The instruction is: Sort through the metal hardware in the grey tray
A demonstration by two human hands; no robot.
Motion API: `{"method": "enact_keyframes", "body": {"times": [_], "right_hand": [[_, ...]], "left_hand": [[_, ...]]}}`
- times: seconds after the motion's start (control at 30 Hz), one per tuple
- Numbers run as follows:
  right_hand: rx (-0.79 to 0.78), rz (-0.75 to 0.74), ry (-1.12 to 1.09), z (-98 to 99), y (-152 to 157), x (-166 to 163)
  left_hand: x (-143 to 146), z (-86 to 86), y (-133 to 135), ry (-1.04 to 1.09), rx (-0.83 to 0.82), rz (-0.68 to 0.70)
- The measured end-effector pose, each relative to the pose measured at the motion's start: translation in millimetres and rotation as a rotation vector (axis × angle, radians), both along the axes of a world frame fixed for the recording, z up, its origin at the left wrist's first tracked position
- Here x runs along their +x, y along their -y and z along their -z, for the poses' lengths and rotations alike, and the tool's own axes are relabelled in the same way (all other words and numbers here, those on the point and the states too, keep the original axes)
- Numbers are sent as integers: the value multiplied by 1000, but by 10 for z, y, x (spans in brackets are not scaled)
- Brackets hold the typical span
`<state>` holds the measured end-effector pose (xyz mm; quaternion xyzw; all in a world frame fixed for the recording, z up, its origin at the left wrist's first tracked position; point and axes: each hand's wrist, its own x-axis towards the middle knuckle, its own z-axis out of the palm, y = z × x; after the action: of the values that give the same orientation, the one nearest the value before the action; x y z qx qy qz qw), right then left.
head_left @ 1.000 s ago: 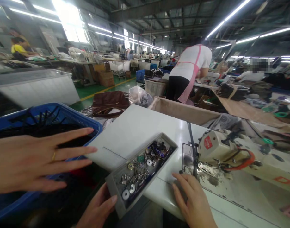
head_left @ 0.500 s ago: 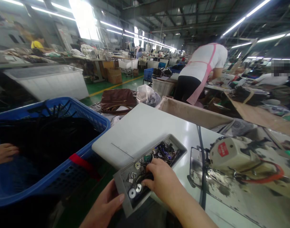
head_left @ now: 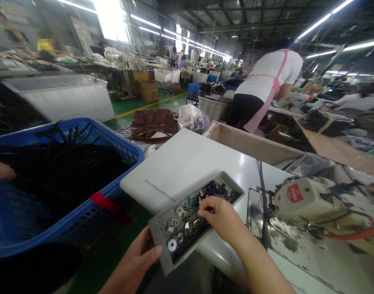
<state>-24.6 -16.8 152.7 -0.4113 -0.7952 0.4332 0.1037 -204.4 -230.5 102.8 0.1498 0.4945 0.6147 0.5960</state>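
From the head camera, the right hand (head_left: 219, 214) dips into a grey tray (head_left: 229, 179) of small metal parts (head_left: 187, 222), fingers curled and pinching among them; whether it holds one cannot be told. The left hand (head_left: 138, 263) grips the tray's near corner, thumb on the rim. The tray sits at the near edge of the white table (head_left: 180, 163), its long axis running from near-left to far-right, beside a sewing machine (head_left: 306, 200).

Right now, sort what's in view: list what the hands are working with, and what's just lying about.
In hand:
- grey tray, held at its near corner by the left hand
- small metal parts in it, picked through by the right hand

Lying about:
- blue basket of black straps
- sewing machine
- brown bag
- white table
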Motion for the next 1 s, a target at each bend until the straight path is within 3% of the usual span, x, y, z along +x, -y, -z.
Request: {"method": "enact_keyframes", "body": {"times": [0.2, 0.27, 0.37, 0.43, 0.5, 0.63, 0.7, 0.83, 1.0], "right_hand": [[-107, 283, -347, -13, -215, 112], [15, 369, -375, -15, -261, 160], [389, 384, -279, -13, -265, 223], [622, 295, -213, -7, -219, 232], [700, 116, -178, 0, -142, 200], [541, -316, -110, 20, 55, 33], [475, -437, -68, 39, 143, -63], [424, -564, 82, 90, 237, -202], [402, -541, 212, 78, 192, -246]], "left_hand": [[-9, 36, 13, 0, 13, 22], [-13, 40, 16, -4, 28, 37], [-16, 41, 16, -11, 54, 49], [-16, 40, 11, -14, 57, 51], [-15, 38, 5, -15, 48, 54], [-9, 39, -10, -24, 40, 31], [-2, 46, -11, -20, 46, 24], [21, 56, 0, -15, 58, 11], [53, 50, -4, -15, 37, -44]]}}
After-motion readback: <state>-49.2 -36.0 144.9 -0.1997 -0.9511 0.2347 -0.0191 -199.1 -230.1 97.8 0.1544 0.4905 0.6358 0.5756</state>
